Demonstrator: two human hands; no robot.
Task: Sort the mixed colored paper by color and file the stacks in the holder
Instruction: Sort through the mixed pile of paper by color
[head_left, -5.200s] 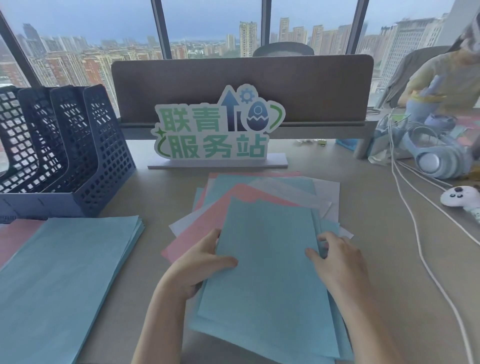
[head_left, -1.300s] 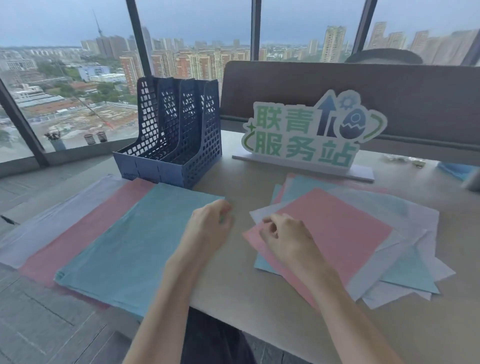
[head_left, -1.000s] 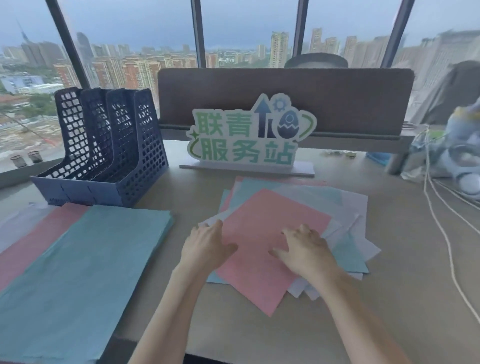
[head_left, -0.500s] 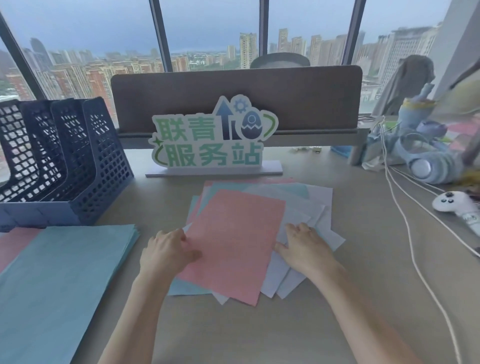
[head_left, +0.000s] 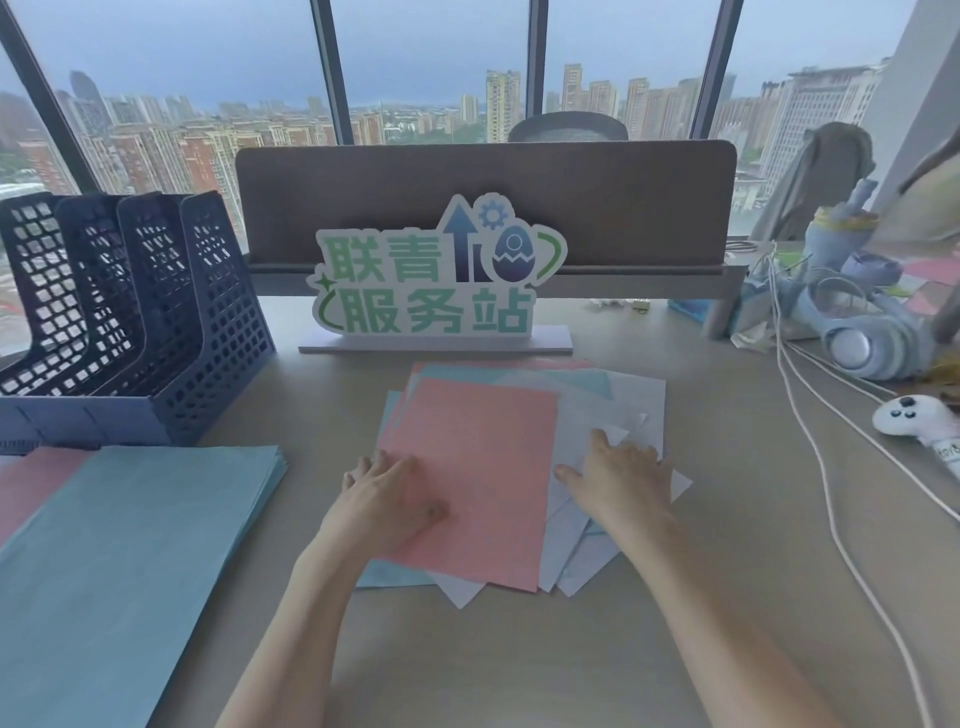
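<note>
A mixed pile of paper (head_left: 613, 410) lies in the middle of the desk, with a pink sheet (head_left: 478, 457) on top. My left hand (head_left: 387, 501) lies flat on the pink sheet's left edge. My right hand (head_left: 618, 480) rests with fingers spread on the white sheets to the right of it. A sorted blue stack (head_left: 124, 561) lies at the left, and a pink stack (head_left: 36, 478) shows from under its left side. The dark blue mesh file holder (head_left: 135, 312) stands at the back left, its slots holding nothing that I can see.
A green and white sign (head_left: 431, 280) stands behind the pile, in front of a grey desk divider (head_left: 483, 197). At the right are blue headphones (head_left: 857, 343), a white controller (head_left: 914, 421) and white cables (head_left: 810, 467) trailing to the front edge.
A blue sheet that topped the pile earlier is gone and a pink one is on top. In the last half second my hands turned the pink sheet straighter, and my left hand slid onto it.
</note>
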